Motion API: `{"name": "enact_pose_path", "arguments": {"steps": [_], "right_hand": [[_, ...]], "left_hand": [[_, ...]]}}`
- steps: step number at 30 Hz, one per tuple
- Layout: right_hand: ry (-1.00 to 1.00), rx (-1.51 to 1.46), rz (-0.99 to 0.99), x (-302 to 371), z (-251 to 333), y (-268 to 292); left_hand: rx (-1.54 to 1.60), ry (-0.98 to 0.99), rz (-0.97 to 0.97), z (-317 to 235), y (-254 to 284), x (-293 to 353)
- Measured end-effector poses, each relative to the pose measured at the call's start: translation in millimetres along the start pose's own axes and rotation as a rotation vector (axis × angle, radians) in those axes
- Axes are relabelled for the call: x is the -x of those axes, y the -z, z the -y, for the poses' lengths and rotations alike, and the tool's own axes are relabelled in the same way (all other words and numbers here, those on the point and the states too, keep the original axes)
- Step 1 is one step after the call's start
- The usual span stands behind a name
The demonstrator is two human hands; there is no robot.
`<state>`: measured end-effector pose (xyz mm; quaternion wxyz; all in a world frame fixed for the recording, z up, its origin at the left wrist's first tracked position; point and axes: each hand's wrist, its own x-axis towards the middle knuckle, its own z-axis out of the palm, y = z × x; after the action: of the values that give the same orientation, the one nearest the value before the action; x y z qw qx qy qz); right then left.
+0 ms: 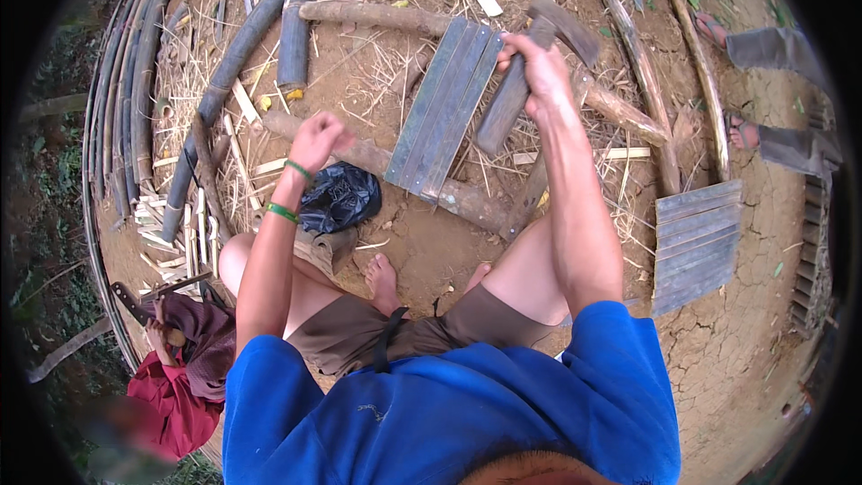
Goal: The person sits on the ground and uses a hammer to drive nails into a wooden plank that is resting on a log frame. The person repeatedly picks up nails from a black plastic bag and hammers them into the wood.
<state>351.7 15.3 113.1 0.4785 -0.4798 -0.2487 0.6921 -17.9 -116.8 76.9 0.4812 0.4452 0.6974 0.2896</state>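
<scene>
My right hand is closed round the thick handle of a dark mallet, its block-like head just beyond the hand. The fingertips are beside the upper right edge of a panel of dark split strips, which rests slanted across logs. My left hand, with green bands on the wrist, hangs left of the panel with its fingers drawn together. Whatever is between them is too small to make out. Just below that hand, a black plastic bag lies bunched on the ground.
Logs and dark poles surround the work spot, with split strips at left. Another panel lies at right. A person in red is at lower left, near a long blade; someone's legs show at far right.
</scene>
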Motion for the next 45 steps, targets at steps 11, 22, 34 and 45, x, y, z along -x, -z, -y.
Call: {"name": "enact_pose_path", "arguments": {"steps": [11, 22, 34, 45], "right_hand": [[0.429, 0.241, 0.238, 21, -29, -60], [0.429, 0.616, -0.038, 22, -8, -50], [0.292, 0.505, -0.034, 31, -7, -49], [0.192, 0.485, -0.023, 37, 0, -38]], "left_hand": [[0.249, -0.4, 0.207, -130, -90, -38], [-0.35, -1.168, -0.338, -133, -126, -30], [-0.182, -1.049, -0.018, -136, -120, -52], [0.23, -0.657, 0.111, -92, -139, -112]]}}
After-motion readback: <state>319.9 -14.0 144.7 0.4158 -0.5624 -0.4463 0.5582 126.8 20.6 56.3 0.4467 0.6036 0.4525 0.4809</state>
